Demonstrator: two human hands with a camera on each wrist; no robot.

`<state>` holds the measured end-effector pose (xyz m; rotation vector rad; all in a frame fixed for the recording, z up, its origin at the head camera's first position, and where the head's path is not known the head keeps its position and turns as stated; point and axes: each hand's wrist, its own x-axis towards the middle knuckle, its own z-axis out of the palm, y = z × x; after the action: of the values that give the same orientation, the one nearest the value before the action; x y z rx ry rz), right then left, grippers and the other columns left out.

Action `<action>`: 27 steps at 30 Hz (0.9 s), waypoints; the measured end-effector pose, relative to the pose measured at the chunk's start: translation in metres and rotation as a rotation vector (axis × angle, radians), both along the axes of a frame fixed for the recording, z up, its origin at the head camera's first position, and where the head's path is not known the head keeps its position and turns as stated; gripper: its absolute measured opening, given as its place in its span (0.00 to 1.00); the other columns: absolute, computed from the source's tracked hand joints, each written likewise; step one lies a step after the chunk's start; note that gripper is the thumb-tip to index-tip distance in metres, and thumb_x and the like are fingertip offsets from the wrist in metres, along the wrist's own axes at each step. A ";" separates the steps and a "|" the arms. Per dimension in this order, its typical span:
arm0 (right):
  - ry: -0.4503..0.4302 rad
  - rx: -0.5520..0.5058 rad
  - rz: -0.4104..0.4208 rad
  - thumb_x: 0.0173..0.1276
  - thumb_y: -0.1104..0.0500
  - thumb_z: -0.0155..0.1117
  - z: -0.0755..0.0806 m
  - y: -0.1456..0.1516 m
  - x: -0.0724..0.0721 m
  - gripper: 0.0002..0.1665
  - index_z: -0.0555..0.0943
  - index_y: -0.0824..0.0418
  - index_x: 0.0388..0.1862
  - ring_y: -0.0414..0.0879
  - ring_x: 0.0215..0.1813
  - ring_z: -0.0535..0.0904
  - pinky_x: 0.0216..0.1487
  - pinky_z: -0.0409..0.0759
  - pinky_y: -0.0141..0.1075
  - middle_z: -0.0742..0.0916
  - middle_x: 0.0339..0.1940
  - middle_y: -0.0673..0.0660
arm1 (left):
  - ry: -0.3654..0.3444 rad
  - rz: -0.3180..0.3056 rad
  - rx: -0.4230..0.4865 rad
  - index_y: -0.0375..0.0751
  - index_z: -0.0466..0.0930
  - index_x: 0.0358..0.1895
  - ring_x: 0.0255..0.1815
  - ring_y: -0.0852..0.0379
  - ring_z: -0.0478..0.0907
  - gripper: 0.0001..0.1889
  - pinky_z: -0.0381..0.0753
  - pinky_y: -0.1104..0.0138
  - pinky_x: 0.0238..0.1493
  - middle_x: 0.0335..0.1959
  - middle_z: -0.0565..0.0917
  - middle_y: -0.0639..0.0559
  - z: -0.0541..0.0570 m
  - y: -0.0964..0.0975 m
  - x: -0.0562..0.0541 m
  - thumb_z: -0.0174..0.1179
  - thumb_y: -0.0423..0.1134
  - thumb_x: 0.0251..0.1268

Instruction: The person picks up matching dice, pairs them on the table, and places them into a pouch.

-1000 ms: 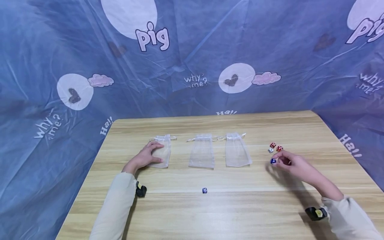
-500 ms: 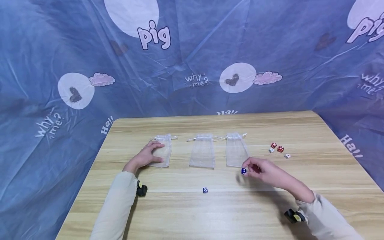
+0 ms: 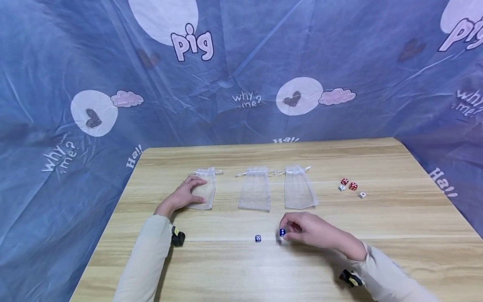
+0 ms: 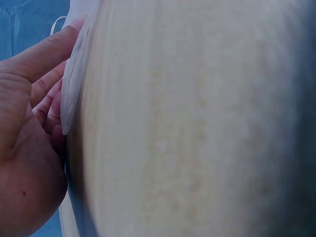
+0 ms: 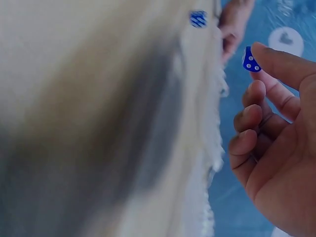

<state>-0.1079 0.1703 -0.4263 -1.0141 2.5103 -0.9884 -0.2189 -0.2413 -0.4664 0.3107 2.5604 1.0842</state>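
Observation:
My right hand [image 3: 311, 230] pinches a blue die [image 3: 282, 232] between thumb and index finger, a little above the table. In the right wrist view the held die [image 5: 251, 59] shows white pips, and the other fingers curl beneath. Just to the left of it, a second blue die [image 3: 258, 238] lies on the wood. My left hand [image 3: 183, 193] rests with spread, relaxed fingers on the leftmost sheer white drawstring bag [image 3: 206, 188]. The left wrist view has the thumb and fingers lying on the bag's fabric [image 4: 76, 74].
Two more sheer drawstring bags lie flat, a middle bag [image 3: 254, 191] and a right-hand bag [image 3: 299, 188]. At the right are two red dice [image 3: 352, 186] and two white dice [image 3: 362, 195]. A blue printed cloth [image 3: 226, 84] hangs behind the wooden table [image 3: 211, 268].
My right hand has carried the blue die leftward and nearer, from beside the red and white dice to near the other blue die. The left hand has stayed on its bag.

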 end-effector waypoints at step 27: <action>-0.042 0.075 -0.002 0.61 0.53 0.69 -0.027 -0.035 -0.001 0.09 0.79 0.51 0.37 0.28 0.25 0.65 0.28 0.67 0.25 0.73 0.21 0.39 | 0.019 -0.006 0.007 0.42 0.69 0.67 0.74 0.37 0.52 0.36 0.50 0.41 0.73 0.71 0.59 0.42 0.001 0.000 0.002 0.72 0.43 0.53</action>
<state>-0.1084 0.1349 -0.4533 -0.9591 2.4950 -0.8993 -0.2171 -0.2416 -0.4657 0.3321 2.5707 1.0935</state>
